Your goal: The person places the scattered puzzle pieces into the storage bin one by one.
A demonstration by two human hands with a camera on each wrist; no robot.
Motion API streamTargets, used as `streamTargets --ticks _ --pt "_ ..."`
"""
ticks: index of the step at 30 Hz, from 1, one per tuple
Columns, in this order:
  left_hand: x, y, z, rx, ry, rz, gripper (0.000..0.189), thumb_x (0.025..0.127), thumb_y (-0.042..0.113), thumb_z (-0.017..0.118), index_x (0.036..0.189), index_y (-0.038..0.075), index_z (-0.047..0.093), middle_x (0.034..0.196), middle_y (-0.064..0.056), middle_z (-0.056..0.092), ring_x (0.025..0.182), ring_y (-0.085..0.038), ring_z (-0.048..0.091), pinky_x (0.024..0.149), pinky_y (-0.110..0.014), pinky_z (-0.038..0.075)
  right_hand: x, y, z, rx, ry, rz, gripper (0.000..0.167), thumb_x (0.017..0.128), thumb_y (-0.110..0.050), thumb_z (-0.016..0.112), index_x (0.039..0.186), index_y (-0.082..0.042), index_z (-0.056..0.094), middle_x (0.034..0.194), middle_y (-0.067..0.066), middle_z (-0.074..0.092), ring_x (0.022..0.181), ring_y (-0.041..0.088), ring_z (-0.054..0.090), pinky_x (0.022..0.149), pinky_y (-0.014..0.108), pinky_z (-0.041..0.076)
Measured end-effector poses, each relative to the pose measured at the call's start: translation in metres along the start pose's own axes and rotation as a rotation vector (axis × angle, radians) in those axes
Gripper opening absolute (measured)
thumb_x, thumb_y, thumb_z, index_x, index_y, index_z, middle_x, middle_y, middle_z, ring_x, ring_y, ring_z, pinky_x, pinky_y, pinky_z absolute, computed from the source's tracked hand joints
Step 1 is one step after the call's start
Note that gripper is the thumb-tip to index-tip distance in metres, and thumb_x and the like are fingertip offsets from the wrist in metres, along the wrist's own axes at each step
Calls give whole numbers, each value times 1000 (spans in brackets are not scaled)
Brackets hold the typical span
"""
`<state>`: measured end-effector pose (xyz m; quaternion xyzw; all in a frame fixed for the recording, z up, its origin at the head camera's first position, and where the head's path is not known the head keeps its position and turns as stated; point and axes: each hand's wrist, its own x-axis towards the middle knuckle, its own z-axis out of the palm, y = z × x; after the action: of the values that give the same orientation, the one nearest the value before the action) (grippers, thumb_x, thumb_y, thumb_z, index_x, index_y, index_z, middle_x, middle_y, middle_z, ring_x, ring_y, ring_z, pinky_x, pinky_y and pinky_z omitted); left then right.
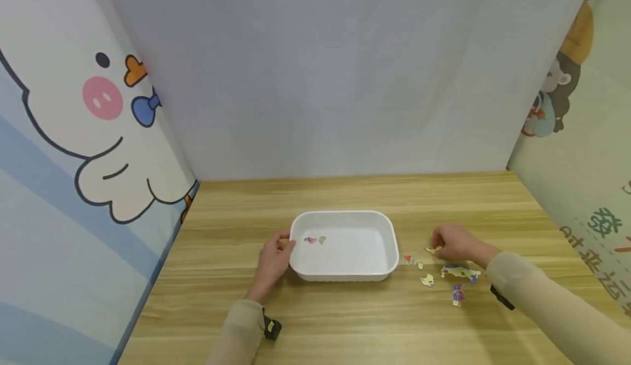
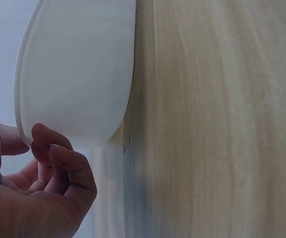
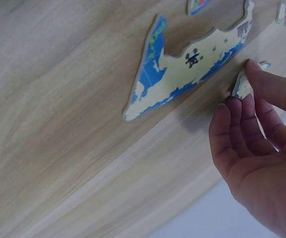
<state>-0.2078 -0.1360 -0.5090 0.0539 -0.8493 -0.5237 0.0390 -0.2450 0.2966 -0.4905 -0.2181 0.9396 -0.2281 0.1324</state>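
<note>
The left hand [image 1: 274, 256] pinches the left end of a white rectangular tray with rounded corners [image 1: 343, 276]. The right hand [image 3: 261, 134] pinches a small, flat, cream-coloured irregular piece [image 3: 241, 88] to the right of the tray. Near that hand, a long cream-and-blue flat piece [image 1: 460, 272] and smaller multicoloured pieces [image 1: 458, 295] lie on the wood-grain table [image 1: 222, 288]. Inside the tray, toward its left end, a pink piece [image 1: 310, 240] lies beside a green one [image 1: 322, 240].

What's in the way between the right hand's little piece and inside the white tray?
Just the raised right wall of the tray. Two small pieces lie flat beside it, but the right hand could probably lift its piece over.
</note>
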Motion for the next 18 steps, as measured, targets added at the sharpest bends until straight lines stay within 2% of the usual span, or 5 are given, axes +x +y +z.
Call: streamTargets --ticks 8,14,18 --pt "-1 1 -1 -5 -1 12 25 92 11 61 114 -3 61 71 -11 58 59 -16 51 52 -28 43 2 -2 0 -47 9 -20 15 69 -1 73 81 -3 64 75 2 55 68 17 49 61 36 44" --pt "-1 0 -1 -11 -5 3 25 93 11 61 114 -3 61 74 -16 59 59 -16 51 52 -27 42 2 -2 1 -21 -6 -36 14 69 2 71 80 -4 64 74 1 55 67 17 46 60 35 43" --pt "-1 0 -1 -9 -3 7 25 92 11 61 114 -3 61 74 -15 60 59 -16 51 52 -27 42 2 -5 0 -21 -18 -31 15 69 3 70 79 -7 64 73 -1 53 66 16 45 59 34 41"
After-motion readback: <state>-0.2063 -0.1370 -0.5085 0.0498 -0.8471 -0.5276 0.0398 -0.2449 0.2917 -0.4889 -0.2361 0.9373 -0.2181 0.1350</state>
